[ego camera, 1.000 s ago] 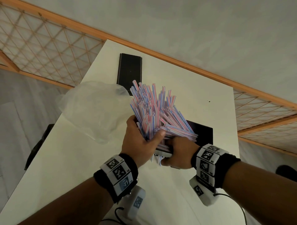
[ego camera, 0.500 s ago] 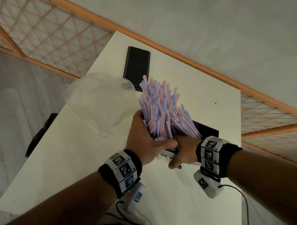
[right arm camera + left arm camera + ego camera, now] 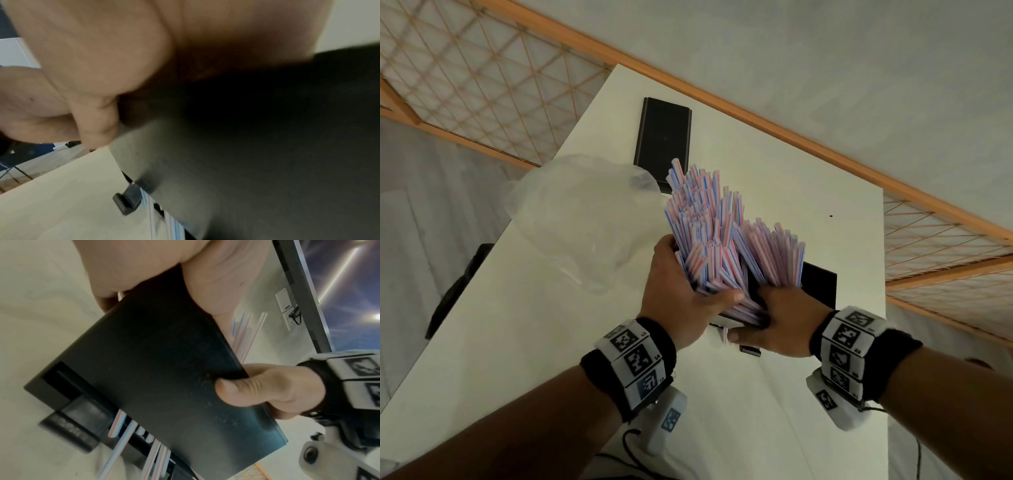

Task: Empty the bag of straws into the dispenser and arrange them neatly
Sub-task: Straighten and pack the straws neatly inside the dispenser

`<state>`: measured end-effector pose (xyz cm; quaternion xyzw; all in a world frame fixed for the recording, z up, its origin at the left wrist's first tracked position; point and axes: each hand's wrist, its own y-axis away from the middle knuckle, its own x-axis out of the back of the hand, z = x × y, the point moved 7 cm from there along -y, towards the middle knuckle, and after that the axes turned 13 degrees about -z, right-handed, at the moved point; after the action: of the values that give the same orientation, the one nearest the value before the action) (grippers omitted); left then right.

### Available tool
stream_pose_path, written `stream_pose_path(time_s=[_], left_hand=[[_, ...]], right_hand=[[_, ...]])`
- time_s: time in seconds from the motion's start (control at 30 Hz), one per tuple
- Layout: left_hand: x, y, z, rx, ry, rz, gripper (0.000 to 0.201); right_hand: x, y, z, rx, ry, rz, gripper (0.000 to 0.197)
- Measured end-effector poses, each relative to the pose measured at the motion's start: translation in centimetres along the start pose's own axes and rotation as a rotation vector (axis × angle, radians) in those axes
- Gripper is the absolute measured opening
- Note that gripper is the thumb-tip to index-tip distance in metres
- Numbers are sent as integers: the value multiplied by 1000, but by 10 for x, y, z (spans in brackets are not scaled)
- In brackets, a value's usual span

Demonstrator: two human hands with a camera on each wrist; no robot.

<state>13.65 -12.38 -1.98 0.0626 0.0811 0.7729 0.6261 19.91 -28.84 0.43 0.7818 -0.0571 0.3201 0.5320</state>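
A thick bundle of pink-and-blue striped straws stands up out of the black dispenser near the table's right side, split into a tall left clump and a shorter right one. My left hand grips the left clump, its thumb lying across the straws. My right hand holds the dispenser's front wall, with the thumb pressed on the panel and the fingers over its top edge among the straws. A few straws poke out of the bottom slot beside a black knob.
The empty clear plastic bag lies crumpled left of the straws. A flat black lid lies at the far end of the white table. A dark chair stands beyond the left edge. The table's right edge runs just past the dispenser.
The straws that fanned out to the right now stand more upright as a separate clump. My right hand has shifted up onto the dispenser's front edge. My left hand still holds the bundle.
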Motion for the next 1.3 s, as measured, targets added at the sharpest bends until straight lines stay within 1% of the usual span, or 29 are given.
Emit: stream_pose_path(time_s=[0.03,0.1,0.13,0.2,0.23,0.27,0.37,0.4,0.5,0.53,0.6,0.7,0.77,0.9,1.0,1.07,1.13,1.2,1.3], left_hand=[[-1,0,0,3,12,-4,97],[-1,1,1,-4,29,-5,95],[0,1,2,-14,30,-3,94],[0,2,5,-31,16,-1,92],[0,3,6,-39,8,-1,93],[0,3,6,-41,5,-2,93],[0,2,5,-44,6,-15,94],[0,2,5,-48,5,-17,94],[-1,2,6,-58,20,-36,94],[-2,2,7,-62,30,-37,94],[-1,3,9,-66,46,-36,94],[0,3,9,-69,79,-47,93],[0,2,8,-67,99,-46,93],[1,1,6,-56,94,-38,92],[0,0,4,-46,105,-32,98],[0,-1,3,-40,106,-23,104],[-1,-1,2,-38,96,-19,106],[-1,0,4,-38,75,-8,103],[0,2,6,-53,1,4,95]], right_hand=[[4,4,2,3,22,56,57],[10,14,2,30,40,158,48],[9,17,0,55,34,165,43],[1,17,-6,93,-2,91,38],[-4,15,-6,87,-16,52,36],[-7,11,-6,82,-6,39,33],[-9,-1,-5,42,98,62,26],[-11,-4,-5,19,120,53,27],[-17,-11,-6,-43,116,-28,43],[-17,-12,-6,-50,102,-46,45],[-16,-15,-4,-66,49,-97,42],[-17,-18,-8,-40,-32,-198,43],[-16,-20,-10,-5,-47,-226,42],[-12,-19,-13,35,-65,-234,59],[-10,-17,-18,90,-95,-226,46],[-7,-17,-19,96,-110,-182,41],[-3,-17,-20,105,-115,-86,49],[1,-16,-21,156,-163,-1,51],[3,-12,-22,219,-220,73,56]])
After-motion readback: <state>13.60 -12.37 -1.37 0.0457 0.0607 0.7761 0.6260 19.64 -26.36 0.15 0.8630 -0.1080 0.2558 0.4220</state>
